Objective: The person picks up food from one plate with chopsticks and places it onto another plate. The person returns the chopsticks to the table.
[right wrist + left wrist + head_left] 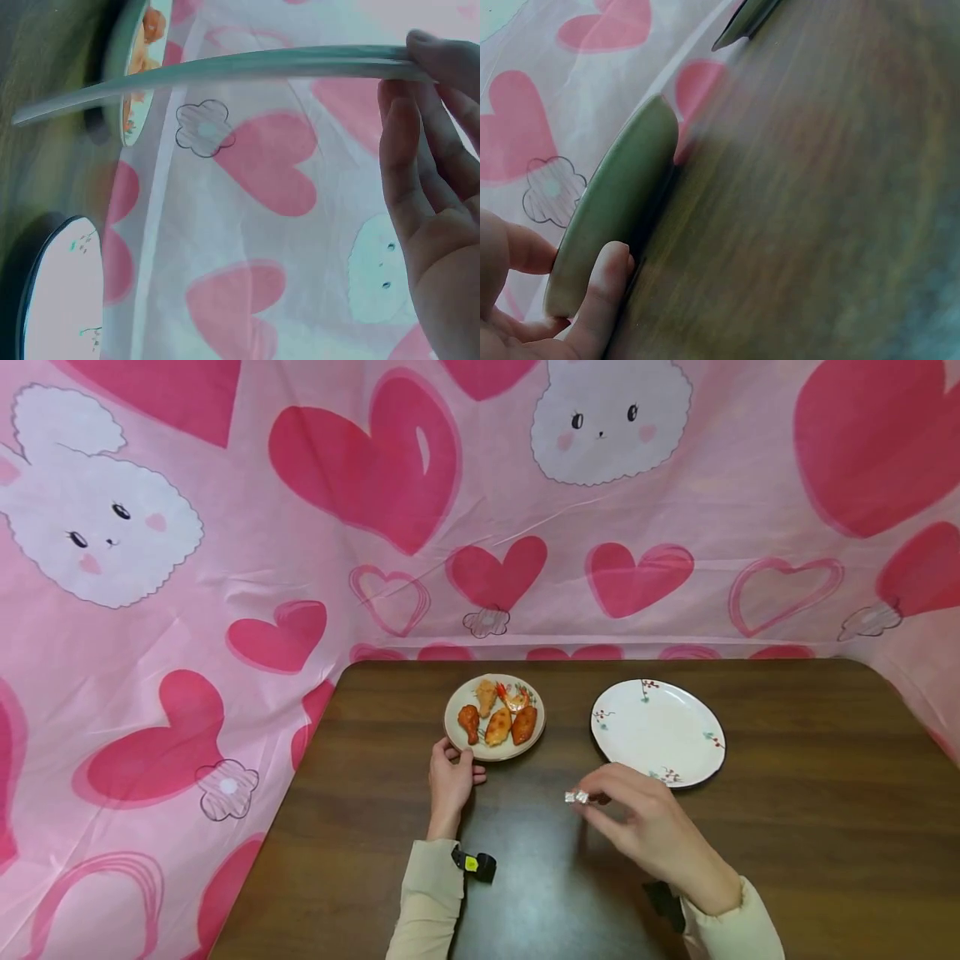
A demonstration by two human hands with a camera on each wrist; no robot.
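My left hand (450,781) grips the near left rim of a small round plate (457,700), thumb and fingers pressed about its edge. On it lie two drumsticks (468,722), two browned chicken wings (524,725) and a shrimp (516,698). The plate's greenish outer side (622,187) fills part of the left wrist view. My right hand (645,827) pinches a pair of slim silvery chopsticks (270,64) near one end, side by side. In the head view only their square ends (576,797) face me, above the table and in front of the larger plate.
A larger oval white plate (660,735) with red berry sprigs and a dark edge stands at the back right. The dark wooden table (825,793) ends at a pink heart-print cloth (540,510) behind and to the left.
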